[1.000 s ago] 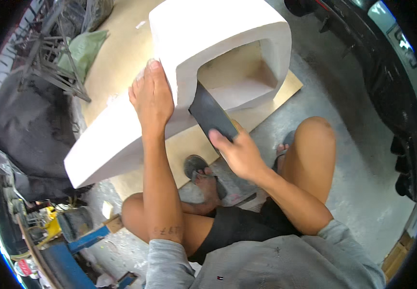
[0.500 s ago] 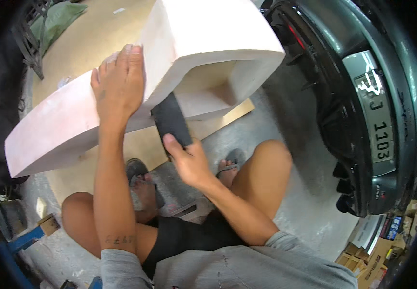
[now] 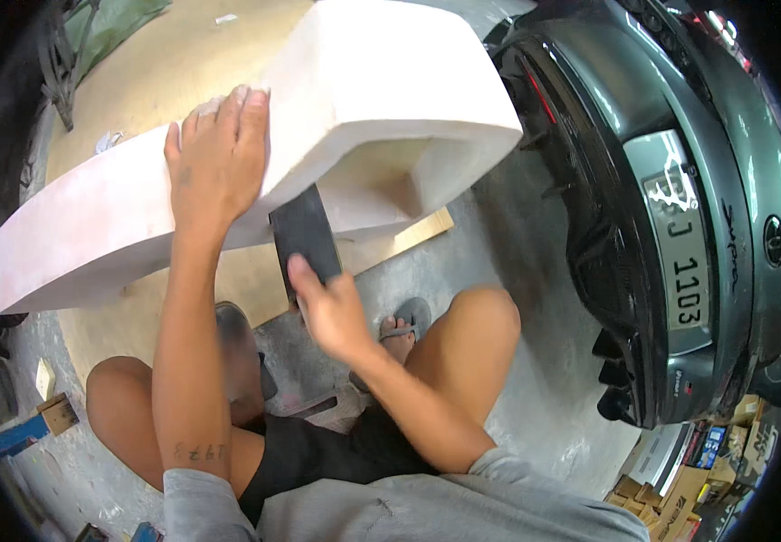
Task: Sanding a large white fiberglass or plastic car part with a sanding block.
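A large, smooth white molded piece (image 3: 83,203) with a pinkish tint spans the space before me, its boxy right end hollow. My left hand (image 3: 219,158) lies flat on its upper face, fingers stretched out and fingertips dusted white. Below that, my right hand (image 3: 325,303) grips a flat black sanding block (image 3: 305,233), thumb on top. The block's far end goes under the lower edge of the piece, next to the hollow, so the contact there is hidden. Fingers under the block are mostly out of sight.
The piece rests over a wooden board (image 3: 174,312) on a grey concrete floor (image 3: 535,262). To the right stands the rear of a dark green car (image 3: 589,68). Cardboard boxes (image 3: 679,497) sit at lower right. A green bag (image 3: 106,32) lies far left; my sandaled feet are below.
The whole view has shifted, so the piece and hands appear slightly left and the car shows more. My left hand stays on the piece; the right keeps hold of the block, with little relative movement.
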A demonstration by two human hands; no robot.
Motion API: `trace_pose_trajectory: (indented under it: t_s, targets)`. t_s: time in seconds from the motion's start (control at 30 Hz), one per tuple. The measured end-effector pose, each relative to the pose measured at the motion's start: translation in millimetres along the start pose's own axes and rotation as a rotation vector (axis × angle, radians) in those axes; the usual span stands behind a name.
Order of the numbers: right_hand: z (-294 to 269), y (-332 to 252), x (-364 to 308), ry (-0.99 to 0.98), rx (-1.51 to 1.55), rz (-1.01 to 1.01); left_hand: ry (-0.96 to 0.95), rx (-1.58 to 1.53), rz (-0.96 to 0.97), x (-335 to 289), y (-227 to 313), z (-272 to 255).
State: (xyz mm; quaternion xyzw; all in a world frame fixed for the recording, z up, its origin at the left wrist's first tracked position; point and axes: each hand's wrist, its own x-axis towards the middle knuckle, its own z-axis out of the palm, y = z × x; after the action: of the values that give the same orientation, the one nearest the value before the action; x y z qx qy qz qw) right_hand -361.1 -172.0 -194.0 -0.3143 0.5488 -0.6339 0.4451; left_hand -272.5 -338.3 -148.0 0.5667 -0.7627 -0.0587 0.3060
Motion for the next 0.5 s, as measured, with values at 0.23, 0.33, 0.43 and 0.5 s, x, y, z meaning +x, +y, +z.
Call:
trace_pose_trajectory:
  t_s: [0.23,0.33,0.43,0.5]
  targets:
    - [1,13,-16,0.056,-0.112,-0.062,-0.042,0.049,-0.01,8,10,-4]
    - [-13,-23,17,-0.129,-0.254,0.387,-0.135,0.033,0.038,0,2,-5]
    - [-16,-17,2,-0.051,-0.091,0.204,-0.093,0.022,0.075,7,-13,5]
    - [-29,-12,-21,0.065,0.014,0.068,-0.111,0.071,0.083,4,-6,1]
